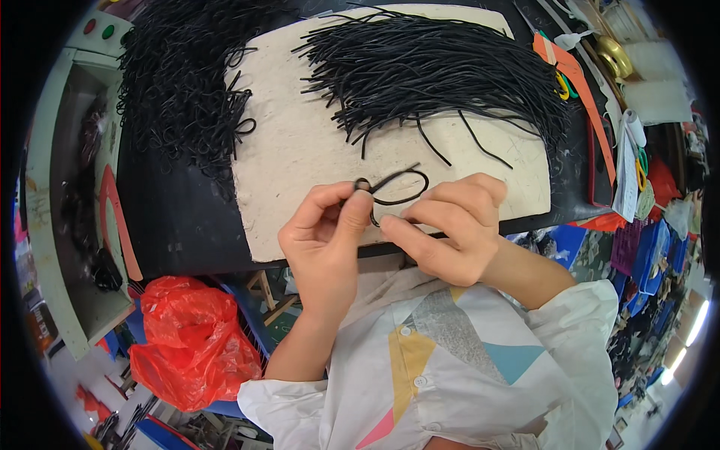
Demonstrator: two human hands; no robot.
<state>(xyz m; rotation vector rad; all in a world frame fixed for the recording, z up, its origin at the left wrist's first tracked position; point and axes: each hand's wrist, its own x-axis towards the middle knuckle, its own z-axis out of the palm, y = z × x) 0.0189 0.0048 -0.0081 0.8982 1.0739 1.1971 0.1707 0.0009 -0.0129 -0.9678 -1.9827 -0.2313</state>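
My left hand (326, 232) is closed in a pinch on a thin black cord (428, 184), with thumb and index finger together. From that pinch the cord bends out to the right in a long open loop. A small curl of it shows just above my left fingertips. My right hand (454, 229) is closed, its fingers curled and its thumb and fingertips on a short stretch of the same cord below the loop. The exact grip of those fingertips is partly hidden. Both hands are over the near edge of a pale board (281, 161).
Many straight black cords (442, 71) lie across the board's far side. A heap of looped, knotted black cords (184, 90) covers the far left. An orange tool (581, 82) lies at right, another orange piece (118, 225) at left. A red plastic bag (191, 337) stands at lower left.
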